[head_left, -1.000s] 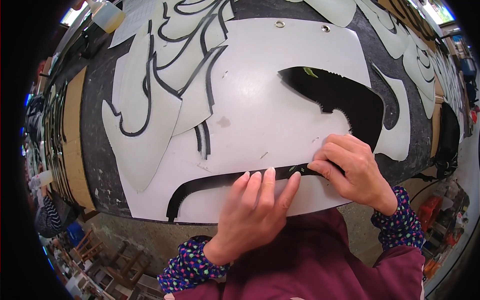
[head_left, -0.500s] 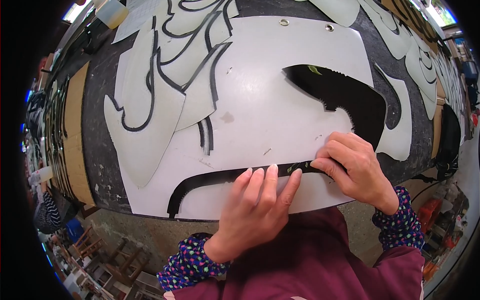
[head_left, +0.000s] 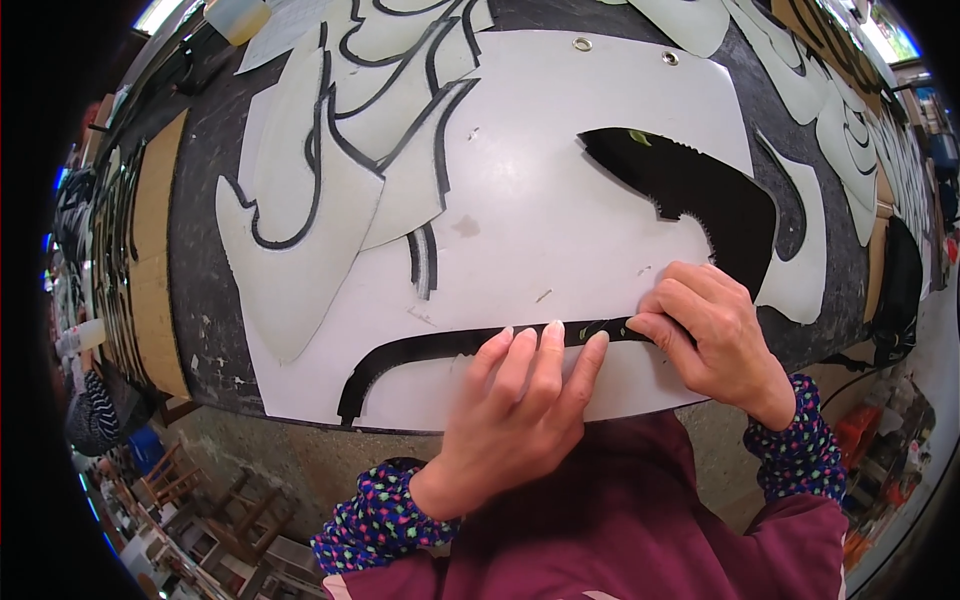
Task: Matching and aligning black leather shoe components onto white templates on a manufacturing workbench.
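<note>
A black flat cut piece with notched edges lies on the white board (head_left: 520,230). Its narrow curved strip (head_left: 420,348) runs along the board's near edge, and its wide end (head_left: 690,180) spreads at the right. Whether both parts join is hidden under my right hand (head_left: 705,325). That hand is closed, with thumb and bent fingers pinching the strip's right part. My left hand (head_left: 520,410) lies with its fingers stretched out, the tips resting on the strip's middle. Small green marks show between the hands.
Pale cut pieces with dark edges (head_left: 300,290) overlap on the board's left. More pale pieces (head_left: 800,210) lie at the right on the dark table (head_left: 205,300). Brown cardboard (head_left: 160,270) with black strips stands far left. A bottle (head_left: 237,18) is at the back left.
The board and the pieces on it appear shifted slightly right in the view. Both hands keep nearly the same place on the strip.
</note>
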Demonstrator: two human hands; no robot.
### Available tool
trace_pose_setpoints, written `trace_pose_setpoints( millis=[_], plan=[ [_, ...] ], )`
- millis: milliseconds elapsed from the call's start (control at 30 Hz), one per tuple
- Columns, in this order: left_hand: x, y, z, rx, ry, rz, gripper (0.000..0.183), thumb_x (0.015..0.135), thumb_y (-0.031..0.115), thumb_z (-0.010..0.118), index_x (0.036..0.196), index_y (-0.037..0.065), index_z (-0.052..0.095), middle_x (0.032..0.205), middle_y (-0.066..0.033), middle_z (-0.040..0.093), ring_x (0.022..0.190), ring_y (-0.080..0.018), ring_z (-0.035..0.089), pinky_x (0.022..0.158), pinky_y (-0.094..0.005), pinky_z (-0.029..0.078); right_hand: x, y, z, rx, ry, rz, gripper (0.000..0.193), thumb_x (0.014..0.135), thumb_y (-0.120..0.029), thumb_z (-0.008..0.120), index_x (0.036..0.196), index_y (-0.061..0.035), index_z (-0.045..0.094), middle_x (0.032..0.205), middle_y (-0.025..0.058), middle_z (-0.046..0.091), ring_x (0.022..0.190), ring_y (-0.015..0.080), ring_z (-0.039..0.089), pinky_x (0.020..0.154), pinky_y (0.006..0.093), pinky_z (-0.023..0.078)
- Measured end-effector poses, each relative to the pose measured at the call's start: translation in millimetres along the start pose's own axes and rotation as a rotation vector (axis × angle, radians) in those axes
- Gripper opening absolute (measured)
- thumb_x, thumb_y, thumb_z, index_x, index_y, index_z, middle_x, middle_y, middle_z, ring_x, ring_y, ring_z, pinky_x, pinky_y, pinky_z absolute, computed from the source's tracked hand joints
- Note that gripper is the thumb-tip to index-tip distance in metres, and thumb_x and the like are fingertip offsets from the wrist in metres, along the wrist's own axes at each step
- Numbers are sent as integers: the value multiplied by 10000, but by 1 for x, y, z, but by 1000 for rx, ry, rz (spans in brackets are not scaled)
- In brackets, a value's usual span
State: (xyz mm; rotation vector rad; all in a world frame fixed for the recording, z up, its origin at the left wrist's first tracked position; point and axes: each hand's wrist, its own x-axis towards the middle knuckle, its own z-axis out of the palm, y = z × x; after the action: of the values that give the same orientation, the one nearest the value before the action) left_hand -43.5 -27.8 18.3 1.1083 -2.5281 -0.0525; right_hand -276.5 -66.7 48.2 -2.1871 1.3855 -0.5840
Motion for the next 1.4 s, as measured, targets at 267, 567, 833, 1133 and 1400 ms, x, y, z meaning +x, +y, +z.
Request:
trace_pose_setpoints(
  millis=[267,567,833,1133,1400],
  plan=[
    [0,1,-2,10,13,-8,438,848,158,612,1275,188,705,1275,-111,570,1176,-254,502,1053,-397,444,-1,1,2,-5,10,-9,134,822,-85,735,788,-44,612,749,87,555,671,283,541,618,376,416],
    [7,10,6,54,30,-54,523,857,175,580,1374,122,636,1188,-131,570,1121,-268,517,1029,-439,460,-1,2,3,-29,30,-44,168,848,-121,728,779,-56,589,745,78,545,651,277,543,605,381,430],
    [6,15,7,241,64,-45,483,824,132,603,1299,139,688,1161,-96,573,1101,-244,540,1036,-496,434,-13,1,13,-142,200,-96,253,852,-98,719,1083,-72,622,951,96,573,835,284,555,743,374,446],
    [-12,-1,-11,44,-9,-190,487,891,324,704,1363,222,652,1402,-85,550,1244,-228,511,1145,-489,289,-22,8,20,-314,123,-132,538,833,-4,665,1350,-79,538,1405,123,494,1264,297,491,1015,408,362],
    [-31,-4,-13,39,58,-196,449,903,346,698,1311,162,664,1429,-92,564,1295,-255,510,1114,-548,296,-21,5,19,-350,93,-141,535,842,20,649,1358,-55,530,1431,133,481,1314,295,468,1040,398,349]
  ],
)
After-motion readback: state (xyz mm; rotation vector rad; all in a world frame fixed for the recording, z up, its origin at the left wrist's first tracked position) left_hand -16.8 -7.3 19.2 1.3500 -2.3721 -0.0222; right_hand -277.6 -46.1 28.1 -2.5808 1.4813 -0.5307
